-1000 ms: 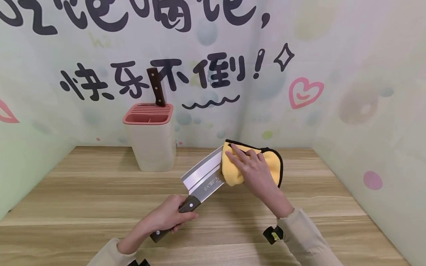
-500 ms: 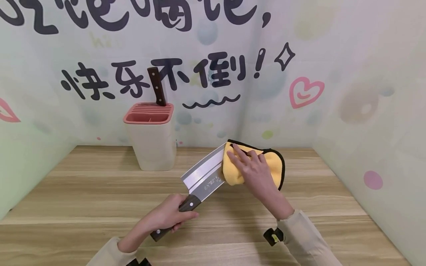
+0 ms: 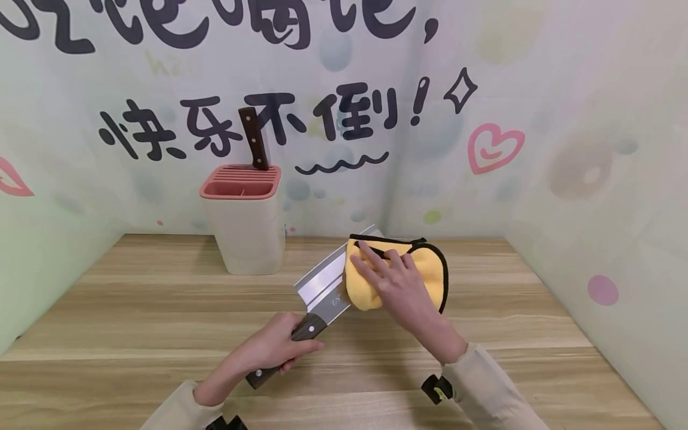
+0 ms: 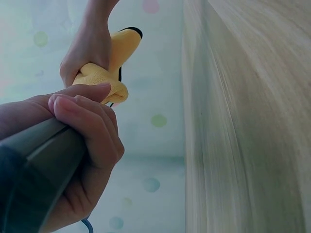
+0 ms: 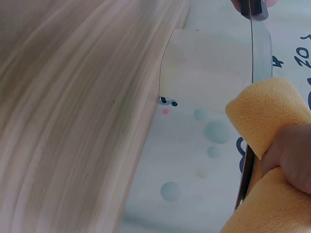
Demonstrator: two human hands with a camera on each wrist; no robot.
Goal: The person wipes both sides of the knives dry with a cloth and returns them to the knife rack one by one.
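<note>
My left hand [image 3: 276,341] grips the dark, riveted handle of a cleaver [image 3: 329,304], whose wide blade slants up and to the right above the table. A yellow cloth [image 3: 361,291] with black edging is folded over the blade. My right hand [image 3: 403,286] pinches it there, fingers on the near face. In the right wrist view the thumb presses into the cloth [image 5: 267,109] from the other side, and the blade's edge shows between the folds. The left wrist view shows my left hand's fingers [image 4: 95,128] curled round the handle; the blade is mostly hidden there.
A white knife block [image 3: 247,239] with a pink slotted top stands at the back left of the wooden table [image 3: 161,334]. One brown-handled knife [image 3: 254,138] sticks up from its slots. A printed wall covering [image 3: 344,197] rises behind the table's back edge.
My right hand and the cloth have slid down and left along the blade toward the handle. The blade's far tip now shows beyond the cloth. The left hand has barely moved.
</note>
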